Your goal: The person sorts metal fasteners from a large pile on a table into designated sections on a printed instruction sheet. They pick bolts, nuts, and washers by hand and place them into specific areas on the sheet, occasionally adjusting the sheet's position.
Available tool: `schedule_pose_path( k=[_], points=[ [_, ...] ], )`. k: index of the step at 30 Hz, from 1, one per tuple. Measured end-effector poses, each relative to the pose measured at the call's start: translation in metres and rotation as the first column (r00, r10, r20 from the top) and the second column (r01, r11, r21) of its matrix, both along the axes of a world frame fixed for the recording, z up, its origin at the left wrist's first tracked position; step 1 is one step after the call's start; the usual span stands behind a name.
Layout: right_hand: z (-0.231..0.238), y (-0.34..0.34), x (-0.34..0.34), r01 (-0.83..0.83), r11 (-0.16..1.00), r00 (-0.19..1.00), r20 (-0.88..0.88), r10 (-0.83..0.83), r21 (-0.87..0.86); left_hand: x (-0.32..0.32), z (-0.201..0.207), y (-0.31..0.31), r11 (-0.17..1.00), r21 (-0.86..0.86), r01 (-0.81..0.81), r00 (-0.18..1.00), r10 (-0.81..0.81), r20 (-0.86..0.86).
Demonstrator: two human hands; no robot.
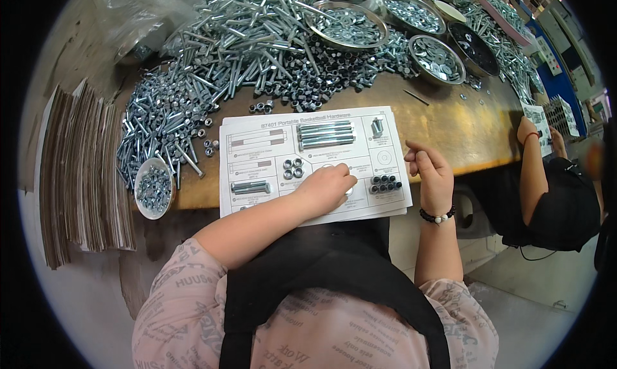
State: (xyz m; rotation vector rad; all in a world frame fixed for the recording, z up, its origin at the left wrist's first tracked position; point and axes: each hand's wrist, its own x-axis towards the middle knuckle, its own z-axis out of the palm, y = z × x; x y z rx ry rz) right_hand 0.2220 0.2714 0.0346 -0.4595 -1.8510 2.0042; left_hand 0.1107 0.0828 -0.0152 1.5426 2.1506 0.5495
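Note:
My left hand [328,190] rests on a printed parts sheet [286,205], fingers bent together and pointing down beside a small, round, pale piece partly hidden under them. Whatever the fingertips hold is hidden. Just off the sheet's right edge, my right hand [432,168] is raised with curled fingers and thumb close to the forefinger; its contents cannot be made out. Long bolts [326,136] lie side by side on the sheet, with a short bolt [378,126] to their right. Lock nuts [293,169], shorter bolts [250,188] and black-topped nuts [385,185] sit in separate printed boxes.
Loose bolts [238,41] and nuts [305,83] heap across the table's [450,128] far side. Metal bowls of washers [437,59] stand behind. A white bowl [154,189] sits front left, near stacked cardboard [80,170]. Another person's arm [535,170] is at right.

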Motion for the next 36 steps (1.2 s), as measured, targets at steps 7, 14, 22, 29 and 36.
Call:
schedule_pose_path(
  k=[7, 14, 22, 29, 36],
  points=[
    [-0.009, 0.022, -0.002, 0.091, 0.992, 0.992, 0.077, -0.098, 0.085, 0.004, -0.006, 0.002, 0.999, 0.039, -0.01, 0.998, 0.007, 0.059],
    [-0.035, 0.082, -0.056, 0.066, 0.89, 0.968, 0.188, -0.167, 0.451, -0.016, 0.032, -0.045, 0.941, 0.258, -0.22, 0.975, 0.204, 0.088],
    [-0.025, 0.191, -0.141, 0.083, 0.287, 0.898, 0.054, -0.437, 0.954, -0.055, -0.01, -0.17, 0.486, 0.545, -0.683, 0.622, 0.778, 0.086],
    [-0.016, 0.206, -0.194, -0.309, 0.369, 0.613, 0.48, -0.628, 0.877, -0.047, -0.046, -0.202, 0.422, 0.601, -0.679, 0.485, 0.872, -0.066],
    [-0.041, 0.234, -0.208, -0.263, 0.505, 0.665, 0.534, -0.522, 0.822, -0.047, -0.053, -0.199, 0.476, 0.615, -0.629, 0.525, 0.843, -0.116]
  ],
)
